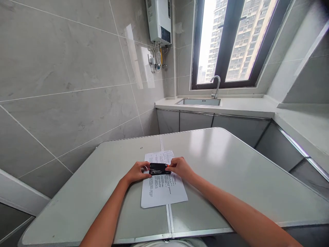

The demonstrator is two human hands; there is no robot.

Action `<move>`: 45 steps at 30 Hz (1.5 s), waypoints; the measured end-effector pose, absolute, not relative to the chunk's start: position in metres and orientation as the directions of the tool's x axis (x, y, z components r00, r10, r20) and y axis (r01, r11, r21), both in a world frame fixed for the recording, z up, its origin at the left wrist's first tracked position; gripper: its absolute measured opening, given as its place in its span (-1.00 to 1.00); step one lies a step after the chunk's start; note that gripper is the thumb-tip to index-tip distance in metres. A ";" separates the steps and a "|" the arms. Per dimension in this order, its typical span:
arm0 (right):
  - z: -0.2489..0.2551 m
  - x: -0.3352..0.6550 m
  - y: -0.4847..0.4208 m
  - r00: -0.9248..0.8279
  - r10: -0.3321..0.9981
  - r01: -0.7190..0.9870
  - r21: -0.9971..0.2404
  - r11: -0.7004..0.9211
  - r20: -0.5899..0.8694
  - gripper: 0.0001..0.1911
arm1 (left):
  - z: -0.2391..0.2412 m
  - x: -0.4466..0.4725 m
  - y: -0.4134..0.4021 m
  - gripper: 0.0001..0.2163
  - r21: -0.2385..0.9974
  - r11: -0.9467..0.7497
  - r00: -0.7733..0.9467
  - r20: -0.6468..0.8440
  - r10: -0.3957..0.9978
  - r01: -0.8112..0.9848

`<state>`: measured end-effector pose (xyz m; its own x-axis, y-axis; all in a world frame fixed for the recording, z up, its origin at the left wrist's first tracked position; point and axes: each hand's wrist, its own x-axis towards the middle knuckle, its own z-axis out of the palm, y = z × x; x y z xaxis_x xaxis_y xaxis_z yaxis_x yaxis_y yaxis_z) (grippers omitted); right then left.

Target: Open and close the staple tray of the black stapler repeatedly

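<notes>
The left hand (137, 172) and right hand (181, 167) have their fingers pinched on opposite ends of a small, flat, black rectangular packet (158, 169). It looks glossy, with pale marks too small to read and a touch of orange-red by the right fingertips. It sits over a white printed sheet (164, 193), hiding some lines of text. The sheet lies across the seam of a pale bench (218, 185). Beyond are a sink (181, 102) and a chrome faucet (218, 84).
</notes>
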<state>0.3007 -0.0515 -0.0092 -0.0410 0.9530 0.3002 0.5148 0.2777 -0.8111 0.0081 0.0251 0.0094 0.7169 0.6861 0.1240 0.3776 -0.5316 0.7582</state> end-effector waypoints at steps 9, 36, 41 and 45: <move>-0.006 0.295 -0.055 -0.036 0.907 0.587 -0.726 0.359 0.419 -0.78 | 0.012 0.009 0.024 -0.72 0.771 -0.497 0.694 0.101 0.713 0.398; 0.006 0.266 -0.083 -0.480 0.362 0.656 0.053 0.753 0.799 -0.62 | 0.000 0.075 0.003 -0.61 0.563 0.455 0.430 -0.186 0.883 -0.690; 0.010 0.270 -0.083 -0.543 0.346 0.640 0.111 0.760 0.765 -0.62 | -0.009 0.082 0.008 -0.73 0.567 0.453 0.403 -0.220 0.888 -0.688; 0.009 0.267 -0.083 -0.439 0.370 0.659 0.013 0.752 0.819 -0.49 | -0.016 0.085 0.014 -0.81 0.568 0.363 0.252 -0.266 0.930 -0.739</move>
<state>0.2669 -0.0827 0.0086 -0.4387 0.3704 0.8187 0.6589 0.7522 0.0128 0.0852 0.0143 -0.0160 0.2520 0.9303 -0.2664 -0.7386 0.3628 0.5682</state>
